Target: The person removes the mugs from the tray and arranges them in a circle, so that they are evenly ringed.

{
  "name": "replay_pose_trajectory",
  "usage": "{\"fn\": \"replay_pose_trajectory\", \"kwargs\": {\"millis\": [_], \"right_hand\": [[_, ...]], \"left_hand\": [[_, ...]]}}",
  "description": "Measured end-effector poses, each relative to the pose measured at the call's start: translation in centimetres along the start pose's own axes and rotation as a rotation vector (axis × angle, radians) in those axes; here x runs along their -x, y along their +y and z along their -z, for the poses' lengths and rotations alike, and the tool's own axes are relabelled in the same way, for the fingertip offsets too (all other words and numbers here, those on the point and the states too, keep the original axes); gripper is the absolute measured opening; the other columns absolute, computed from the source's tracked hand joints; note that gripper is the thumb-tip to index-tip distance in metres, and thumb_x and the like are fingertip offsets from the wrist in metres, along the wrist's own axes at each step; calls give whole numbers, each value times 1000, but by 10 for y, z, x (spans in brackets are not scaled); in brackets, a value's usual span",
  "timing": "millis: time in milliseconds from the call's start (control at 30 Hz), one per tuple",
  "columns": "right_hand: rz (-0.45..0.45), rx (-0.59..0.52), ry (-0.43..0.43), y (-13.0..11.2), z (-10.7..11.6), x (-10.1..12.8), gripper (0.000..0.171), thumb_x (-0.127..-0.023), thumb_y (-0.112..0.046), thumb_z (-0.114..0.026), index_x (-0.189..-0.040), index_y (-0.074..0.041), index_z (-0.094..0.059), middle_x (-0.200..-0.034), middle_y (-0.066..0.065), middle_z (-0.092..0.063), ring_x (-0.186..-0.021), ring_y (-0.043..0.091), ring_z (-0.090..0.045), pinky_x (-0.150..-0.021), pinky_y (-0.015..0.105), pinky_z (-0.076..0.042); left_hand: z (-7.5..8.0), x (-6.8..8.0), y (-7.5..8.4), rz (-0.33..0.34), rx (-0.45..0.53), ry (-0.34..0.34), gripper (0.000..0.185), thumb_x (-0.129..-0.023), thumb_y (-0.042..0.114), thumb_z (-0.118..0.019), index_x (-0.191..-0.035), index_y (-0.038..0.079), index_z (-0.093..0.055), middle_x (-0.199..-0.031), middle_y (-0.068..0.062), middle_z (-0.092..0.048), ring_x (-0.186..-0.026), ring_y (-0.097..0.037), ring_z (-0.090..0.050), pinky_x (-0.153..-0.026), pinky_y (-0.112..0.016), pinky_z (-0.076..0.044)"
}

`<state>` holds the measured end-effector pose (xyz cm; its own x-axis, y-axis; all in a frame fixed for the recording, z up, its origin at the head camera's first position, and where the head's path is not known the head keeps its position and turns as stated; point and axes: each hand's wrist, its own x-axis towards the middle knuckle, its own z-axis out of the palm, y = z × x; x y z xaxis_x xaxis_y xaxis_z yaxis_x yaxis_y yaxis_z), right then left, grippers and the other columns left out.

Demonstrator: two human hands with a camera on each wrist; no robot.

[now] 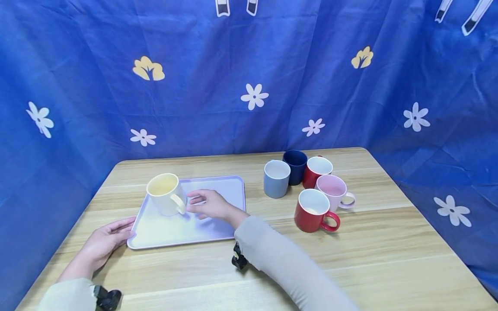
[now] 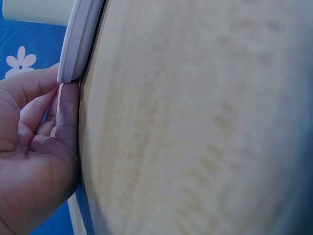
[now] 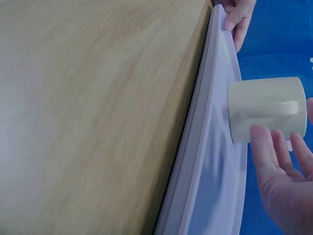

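Observation:
A pale yellow mug (image 1: 165,193) stands upright on the left part of a lavender tray (image 1: 221,190), its handle turned toward my right hand (image 1: 208,205). That hand lies open over the tray, its fingertips (image 3: 266,147) right by the handle and mug wall; no grip shows. My left hand (image 1: 110,237) rests on the table with straight fingers (image 2: 66,112) touching the tray's near left corner (image 2: 78,44). The right wrist view shows the mug (image 3: 264,107) on the tray (image 3: 215,186) with left fingertips (image 3: 239,17) at the far rim.
Several mugs cluster to the right of the tray on the wooden table (image 1: 369,259): grey-blue (image 1: 276,178), navy (image 1: 295,166), red (image 1: 317,171), pink (image 1: 332,192) and another red (image 1: 313,210). A blue flowered cloth (image 1: 249,65) hangs behind and beside the table.

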<state>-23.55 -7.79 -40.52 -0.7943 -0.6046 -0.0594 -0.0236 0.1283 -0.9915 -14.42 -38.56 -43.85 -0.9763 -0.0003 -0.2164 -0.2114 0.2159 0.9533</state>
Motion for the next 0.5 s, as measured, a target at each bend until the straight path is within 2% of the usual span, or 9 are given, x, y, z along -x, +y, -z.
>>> {"fn": "replay_pose_trajectory", "kwargs": {"millis": [233,500], "right_hand": [[-6,-15,38,-1,-9,-7,40,-86,-10,-72,-124,-4,-61,-104,2,-65,-85,11,-64,-69,31,-58],[-7,26,51,-2,-20,-15,31,-85,-9,-72,-116,-6,-67,-92,-3,-67,-77,5,-62,-66,28,-57]], "left_hand": [[1,-1,1,-9,7,-10,61,-92,3,-61,-138,-21,-28,-103,15,-62,-93,6,-58,-79,-17,-52],[1,0,1,2,2,-1,69,-89,7,-67,-138,-21,-26,-104,15,-62,-92,8,-57,-79,-16,-52]]}}
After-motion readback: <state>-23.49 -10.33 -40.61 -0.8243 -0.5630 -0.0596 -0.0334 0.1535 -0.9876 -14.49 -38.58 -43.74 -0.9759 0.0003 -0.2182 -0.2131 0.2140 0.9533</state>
